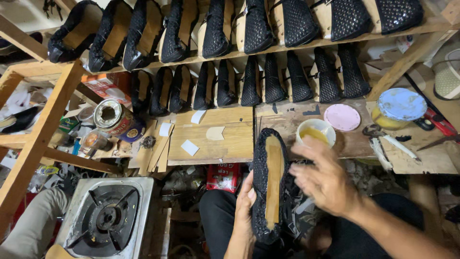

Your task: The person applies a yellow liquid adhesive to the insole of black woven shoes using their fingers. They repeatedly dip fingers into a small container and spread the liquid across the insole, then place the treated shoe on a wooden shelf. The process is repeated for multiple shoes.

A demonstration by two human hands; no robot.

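Observation:
My left hand (243, 211) grips a black woven shoe upper (261, 192) mounted on a last, sole side up, with a tan insole strip (273, 180) running down its middle. The shoe is held over my lap in the head view. My right hand (326, 180) hovers just right of the shoe, fingers spread and blurred, holding nothing that I can make out. Just beyond that hand, a white cup of yellow glue (315, 132) stands on the wooden workbench (225, 144).
Two wooden shelves (287, 45) hold several black woven shoes on lasts. On the bench lie a pink lid (342, 117), a blue-lidded jar (400, 108), paper pieces and pincers (378, 132). A tin can (115, 120) lies at left. A gas burner (108, 218) sits lower left.

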